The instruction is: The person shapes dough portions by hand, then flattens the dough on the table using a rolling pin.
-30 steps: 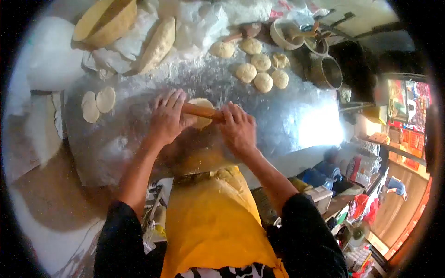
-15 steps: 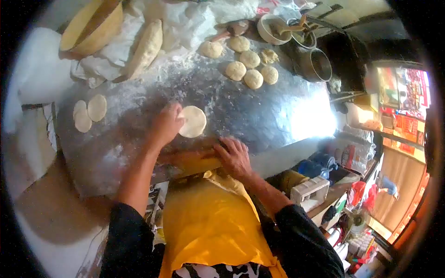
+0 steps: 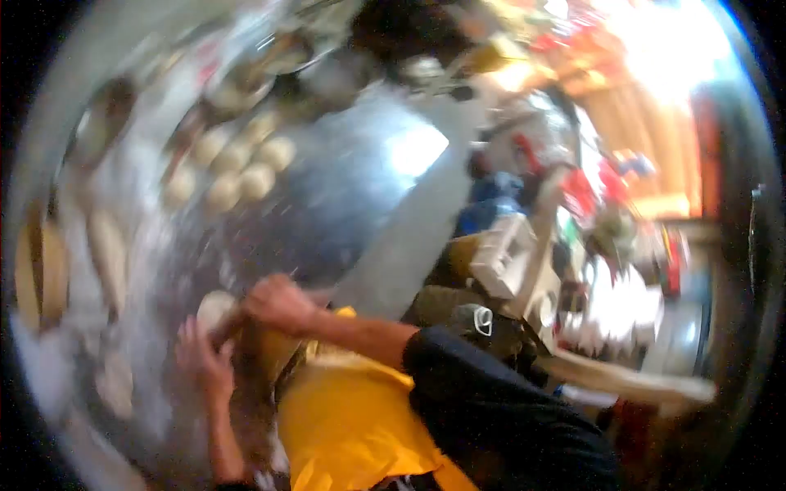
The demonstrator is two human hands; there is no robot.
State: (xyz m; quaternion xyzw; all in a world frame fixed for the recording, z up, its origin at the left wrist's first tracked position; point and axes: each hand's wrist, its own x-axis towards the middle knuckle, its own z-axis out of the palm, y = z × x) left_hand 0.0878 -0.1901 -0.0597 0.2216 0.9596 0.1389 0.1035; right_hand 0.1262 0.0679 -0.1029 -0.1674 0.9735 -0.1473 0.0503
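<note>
The view is smeared by motion. My right hand (image 3: pixel 281 303) is closed around what looks like a short brown rolling pin (image 3: pixel 227 329), which lies at the near edge of a flat dough round (image 3: pixel 216 306). Just left of it, my left hand (image 3: pixel 201 353) has its fingers stretched out beside the round and the pin's end. I cannot tell whether those fingertips touch the dough. Several dough balls (image 3: pixel 257 181) sit together farther up the dark floured tabletop (image 3: pixel 323 192). Blurred flat dough rounds (image 3: pixel 115 383) lie at the lower left.
A long dough piece (image 3: pixel 108 258) and a tan basin (image 3: pixel 51 274) are along the left. Bowls (image 3: pixel 237 86) and a pot (image 3: pixel 337 78) stand at the far edge. Right of the table are a white crate (image 3: pixel 503 255) and a blue bottle (image 3: pixel 490 204).
My view has swung to the right, so the table appears rotated and farther left. My right hand has come up to the dough round and closed; my left hand has opened from its pinch.
</note>
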